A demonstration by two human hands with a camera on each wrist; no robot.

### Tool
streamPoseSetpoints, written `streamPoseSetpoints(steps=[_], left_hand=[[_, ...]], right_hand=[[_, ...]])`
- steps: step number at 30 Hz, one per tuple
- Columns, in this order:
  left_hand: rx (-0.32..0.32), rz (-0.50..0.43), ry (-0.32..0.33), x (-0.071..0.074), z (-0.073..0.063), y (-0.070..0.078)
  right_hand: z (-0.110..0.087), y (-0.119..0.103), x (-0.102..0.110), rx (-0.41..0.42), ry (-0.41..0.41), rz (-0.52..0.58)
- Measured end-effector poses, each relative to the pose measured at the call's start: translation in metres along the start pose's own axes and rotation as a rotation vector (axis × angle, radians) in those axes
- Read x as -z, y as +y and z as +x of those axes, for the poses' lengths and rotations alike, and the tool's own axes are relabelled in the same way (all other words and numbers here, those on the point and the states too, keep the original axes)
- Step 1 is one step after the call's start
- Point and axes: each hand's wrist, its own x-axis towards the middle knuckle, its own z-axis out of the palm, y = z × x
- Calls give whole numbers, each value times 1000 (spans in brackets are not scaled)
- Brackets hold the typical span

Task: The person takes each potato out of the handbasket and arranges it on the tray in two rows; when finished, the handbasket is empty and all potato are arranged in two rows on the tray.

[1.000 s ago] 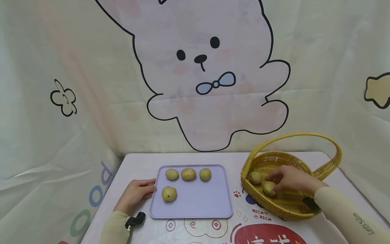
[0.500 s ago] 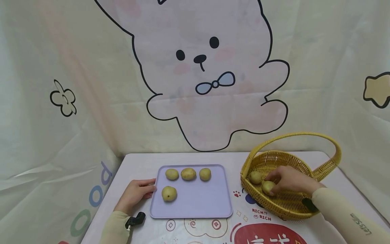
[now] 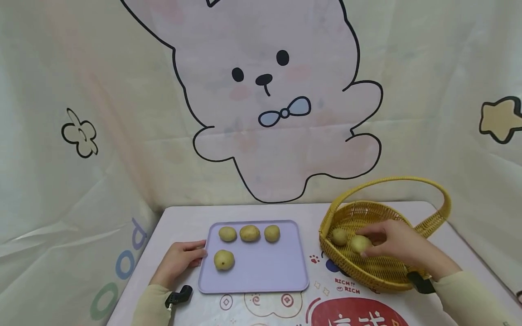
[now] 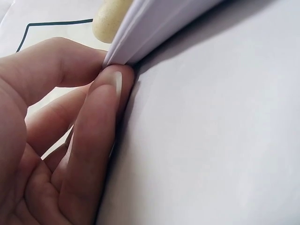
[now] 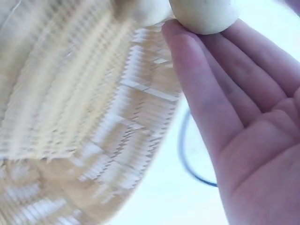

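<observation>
My right hand (image 3: 397, 242) pinches a round yellowish potato (image 3: 360, 244) between thumb and fingers, over the yellow woven basket (image 3: 369, 278). In the right wrist view that potato (image 5: 206, 14) sits at the fingertips. Close beside it another potato (image 3: 339, 237) lies in the basket. My left hand (image 3: 175, 262) holds the left edge of the lilac tray (image 3: 269, 276); in the left wrist view the thumb and a finger meet at the tray's rim (image 4: 140, 42). Three potatoes (image 3: 250, 233) form a row along the tray's back, and one larger potato (image 3: 224, 260) lies in front at the left.
The basket's tall handle (image 3: 389, 181) arches over it at the table's right. A printed cloth (image 3: 277, 149) hangs behind the white table (image 3: 183, 222). Printed drawings and red lettering (image 3: 355, 312) cover the table's front.
The right hand and its potato have shifted slightly up, and the wrist has swung toward the front. The whole head view has drifted a little left. The left hand stays at the tray.
</observation>
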Motion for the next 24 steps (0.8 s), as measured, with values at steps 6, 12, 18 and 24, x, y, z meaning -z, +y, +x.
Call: streamPoseSetpoints(steps=[6,12,18,24], left_hand=[[-9,-12,5,0,1,0],[-13,-34,5,-4,1,3],[-21,-49,-3,-1,4,4],[-26,-41,5,1,0,-1]], right_hand=[[-11,-38,-14,50,40,99],[-1,-70,-45,117,8,215],[31,-96,-87,210,-6,281],[68,-122,-127,244,-46,311]])
